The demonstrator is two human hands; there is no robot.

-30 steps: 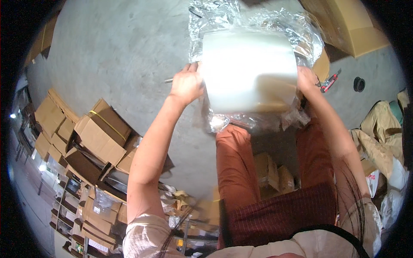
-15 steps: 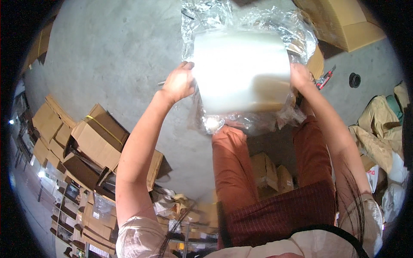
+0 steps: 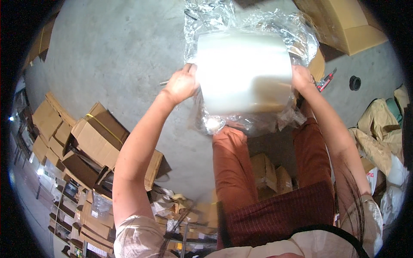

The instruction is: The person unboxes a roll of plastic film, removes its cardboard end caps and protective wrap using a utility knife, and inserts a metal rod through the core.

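Note:
A wide, shiny roll of plastic film (image 3: 245, 73) lies across in front of me, bright with glare. Crumpled clear plastic wrap (image 3: 208, 19) spreads behind it and pokes out below and at its sides. My left hand (image 3: 183, 84) grips the roll's left end, its fingers curled against the edge. At the opposite end my right hand (image 3: 303, 78) is closed on the roll, its fingertips partly hidden. A thin metal rod-like thing (image 3: 164, 83) shows just left of my left hand; I cannot make out what it is.
On the grey floor to the right lie a red-handled tool (image 3: 327, 80) and a black ring (image 3: 355, 83). An open cardboard box (image 3: 344, 28) stands far right. Stacked cartons (image 3: 97, 135) are at the left, brown paper sacks (image 3: 376, 122) at the right, and small boxes (image 3: 263, 171) between my legs.
The roll and both my hands have shifted slightly to the right in the picture. My grip on its two ends looks the same.

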